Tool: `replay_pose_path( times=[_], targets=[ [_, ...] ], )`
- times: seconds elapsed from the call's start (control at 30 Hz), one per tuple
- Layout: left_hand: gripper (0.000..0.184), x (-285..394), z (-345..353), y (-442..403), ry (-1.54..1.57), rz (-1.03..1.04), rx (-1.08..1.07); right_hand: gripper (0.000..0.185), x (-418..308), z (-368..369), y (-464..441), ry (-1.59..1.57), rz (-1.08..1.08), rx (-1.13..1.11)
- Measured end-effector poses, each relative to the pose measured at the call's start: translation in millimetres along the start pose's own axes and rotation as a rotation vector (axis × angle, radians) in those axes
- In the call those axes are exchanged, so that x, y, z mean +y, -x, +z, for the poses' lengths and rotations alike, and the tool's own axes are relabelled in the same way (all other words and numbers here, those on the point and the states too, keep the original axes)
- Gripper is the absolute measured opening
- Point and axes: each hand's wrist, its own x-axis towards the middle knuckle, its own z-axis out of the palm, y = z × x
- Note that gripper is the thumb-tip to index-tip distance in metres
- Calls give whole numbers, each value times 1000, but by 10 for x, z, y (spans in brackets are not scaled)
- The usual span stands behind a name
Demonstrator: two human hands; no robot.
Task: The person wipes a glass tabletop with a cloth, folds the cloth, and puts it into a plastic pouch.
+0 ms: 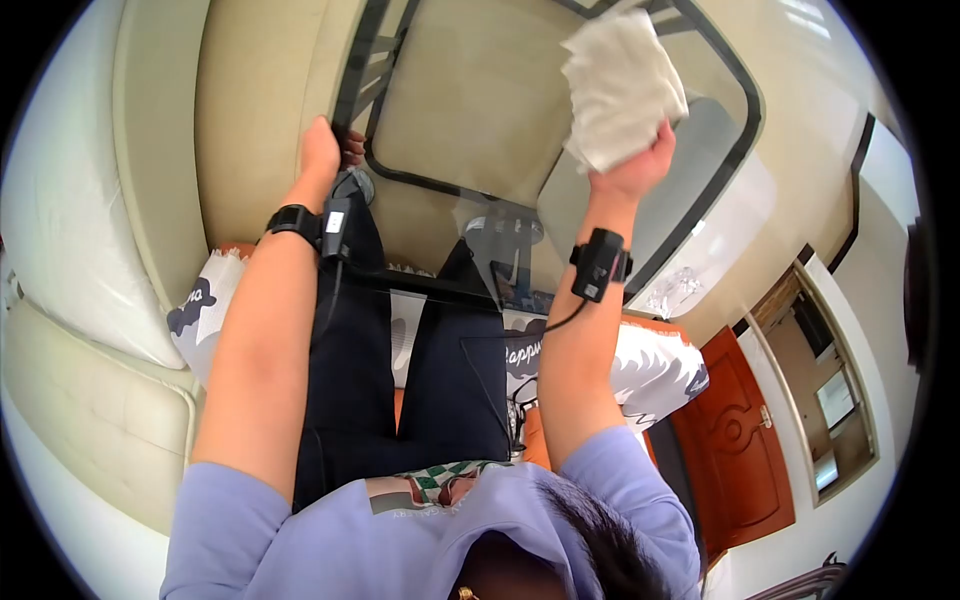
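The cloth [625,90] is off-white, nearly cream, and soft-looking. It appears folded into a thick, roughly rectangular pad, with more than one layer visible down its right side. Shallow creases and wrinkles run over its upper face. Its left edge is uneven and wavy, almost ragged, and the far end rises into a blunt corner. Its colour looks even, with no print on the visible face.

It is over the far right part of the glass desk [752,105], inside the dark border; whether its whole underside touches the glass cannot be told. The right hand [632,172] has hold of its near end, partly closed around it. One digit shows along the near right edge, while the cloth hides most of the others.

The left hand [325,150] is curled over the left edge of the desk, partly closed on that dark rim, with fingertips showing on the inner side. It is well apart from the cloth.

Each wrist wears a black strap with a small box, the right one [598,265] trailing a cable. The person's dark trousers [350,380] show below the near edge of the desk. A beige sofa [100,430] stands on the left, and a red-brown door [735,440] is on the right.
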Motion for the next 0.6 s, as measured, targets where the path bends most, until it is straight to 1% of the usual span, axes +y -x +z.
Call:
replay_pose_path(
  times=[0.07, 0.1, 0.13, 0.23, 0.27, 0.3, 0.37, 0.4, 0.5, 0.6],
  targets=[
    [59, 4, -8, 5, 37, 37, -11, 52, 321, 356, -222, 340, 53, -125],
    [58, -57, -32, -49, 33, 71, -29, 52, 512, 541, -305, 344, 62, -131],
    [57, -103, -41, -113, 74, 58, -59, 53, 706, 731, -373, 632, -67, -364],
    [58, -99, -33, -135, 64, 53, -45, 59, 1363, 1206, -487, 1463, -491, -1090],
    [57, -62, -22, -101, 41, 49, -12, 61, 1651, 1202, -467, 1554, -405, -1050],
    [57, -44, -17, -74, 50, 45, -9, 61, 1802, 1196, -412, 1554, -401, -1060],
    [55, -15, -19, -46, -22, 36, 15, 62, 1992, 1206, -347, 1902, -823, -989],
    [53, -21, -23, -62, -40, 23, 21, 63, 2035, 1219, -329, 1887, -849, -934],
    [53, -63, -21, -95, -43, 39, 39, 64, 2071, 1213, -362, 1888, -825, -902],
    [54, -84, -4, -116, -4, 41, 49, 67, 2046, 1150, -465, 1884, -809, -933]
  ],
)
